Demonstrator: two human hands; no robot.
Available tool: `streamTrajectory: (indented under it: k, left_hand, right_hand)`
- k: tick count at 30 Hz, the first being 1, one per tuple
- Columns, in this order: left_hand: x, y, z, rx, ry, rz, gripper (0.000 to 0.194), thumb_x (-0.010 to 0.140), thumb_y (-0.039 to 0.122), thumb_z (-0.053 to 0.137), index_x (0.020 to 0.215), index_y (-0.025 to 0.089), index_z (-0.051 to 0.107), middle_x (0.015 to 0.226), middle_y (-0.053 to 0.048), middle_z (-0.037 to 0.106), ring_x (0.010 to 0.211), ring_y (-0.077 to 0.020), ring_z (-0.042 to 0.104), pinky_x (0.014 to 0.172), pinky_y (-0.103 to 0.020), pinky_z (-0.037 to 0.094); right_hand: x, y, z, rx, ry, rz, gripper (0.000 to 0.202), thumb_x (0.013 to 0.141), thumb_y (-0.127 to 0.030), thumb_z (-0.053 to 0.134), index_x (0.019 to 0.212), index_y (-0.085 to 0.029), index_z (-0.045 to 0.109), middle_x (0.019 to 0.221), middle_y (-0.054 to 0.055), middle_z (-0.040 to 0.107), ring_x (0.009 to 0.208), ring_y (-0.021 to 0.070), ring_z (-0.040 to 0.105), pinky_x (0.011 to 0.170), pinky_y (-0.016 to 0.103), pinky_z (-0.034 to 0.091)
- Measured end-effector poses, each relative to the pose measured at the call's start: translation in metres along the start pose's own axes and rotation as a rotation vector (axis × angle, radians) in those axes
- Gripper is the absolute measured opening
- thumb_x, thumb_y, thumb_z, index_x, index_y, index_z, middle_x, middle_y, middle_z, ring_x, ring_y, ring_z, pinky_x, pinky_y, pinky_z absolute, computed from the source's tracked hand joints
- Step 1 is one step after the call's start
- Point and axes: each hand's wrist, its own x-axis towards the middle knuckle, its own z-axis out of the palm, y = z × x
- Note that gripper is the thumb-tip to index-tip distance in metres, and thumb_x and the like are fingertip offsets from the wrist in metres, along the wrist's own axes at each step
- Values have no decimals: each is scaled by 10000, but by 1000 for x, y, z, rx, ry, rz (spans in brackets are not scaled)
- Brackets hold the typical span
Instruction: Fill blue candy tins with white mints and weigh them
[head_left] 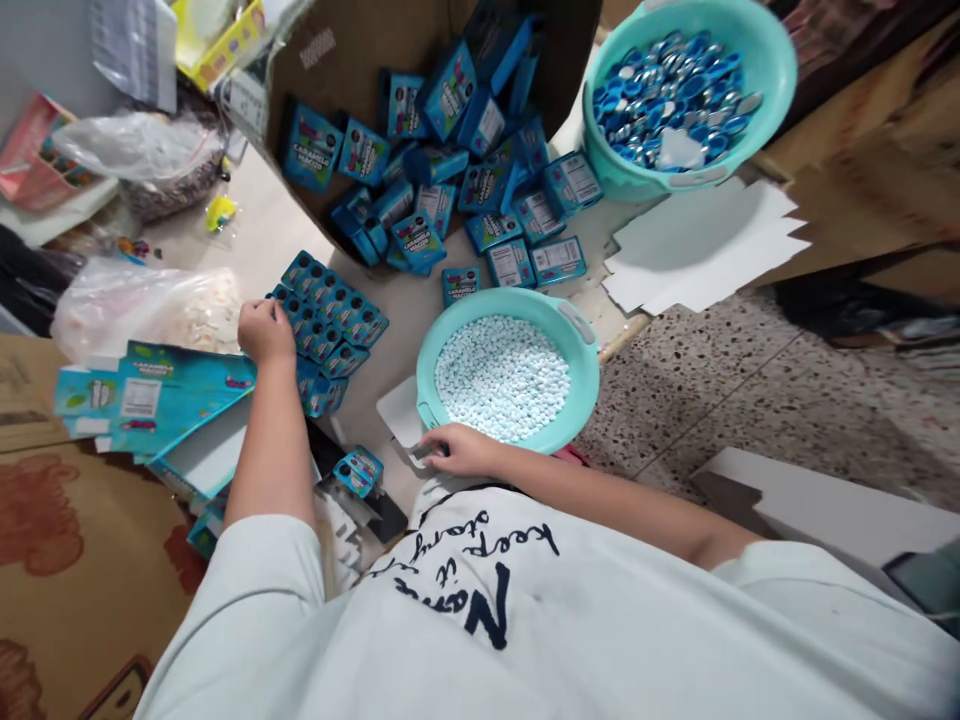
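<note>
My left hand [268, 332] is closed in a fist at the left end of several rows of small blue candy boxes [330, 312] with round dark holes on top. Its fingertips touch the nearest boxes; what lies in them is hidden. Near my body, my right hand [459, 449] is curled at the lower left rim of a turquoise bowl [583, 372]. A small greyish edge shows at its fingers, too little to name. Small pale candies [502, 378] fill much of that bowl. A pair of blue boxes [358, 470] lies between my arms.
A large cardboard box [330, 50] lies tipped, spilling blue caramel boxes [420, 240] onto the table. Behind right, another turquoise basin [772, 60] holds blue and silver pieces. White card sheets [697, 245] lie beside it. Plastic bags [142, 310] and flattened blue cartons [165, 395] sit left.
</note>
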Motion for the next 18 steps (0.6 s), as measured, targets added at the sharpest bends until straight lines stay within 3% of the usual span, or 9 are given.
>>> streamTrajectory:
  k: [3, 7, 12, 18]
  left_hand:
    - [21, 4, 11, 67, -46, 25, 186, 896, 213, 509, 839, 178, 683, 1029, -159, 653, 1050, -331, 634, 905, -454, 490]
    - [30, 1, 20, 124, -95, 40, 205, 902, 231, 497, 772, 178, 647, 933, -169, 656, 982, -352, 644, 850, -475, 481]
    - [21, 3, 26, 129, -84, 73, 248, 937, 343, 507, 913, 179, 693, 1146, -205, 677, 1114, -391, 600, 966, -553, 433]
    - [12, 7, 34, 116, -66, 48, 316, 922, 323, 530, 1127, 162, 708, 1332, -213, 649, 1240, -448, 530, 1074, -678, 330]
  right_hand:
    - [1, 2, -4, 13, -42, -15, 307, 806, -232, 754, 1099, -143, 775, 713, -21, 621, 640, 119, 538, 660, 237, 403]
    - [3, 5, -9, 27, -78, -20, 352, 803, -270, 764, 1133, -147, 770, 728, -18, 632, 640, 122, 548, 648, 237, 404]
    - [4, 7, -10, 48, -104, -17, 398, 835, -299, 739, 1200, -138, 743, 730, -16, 636, 627, 126, 548, 645, 246, 408]
    - [4, 9, -9, 48, -109, -23, 397, 853, -315, 713, 1205, -134, 740, 757, 5, 651, 647, 143, 567, 663, 259, 419]
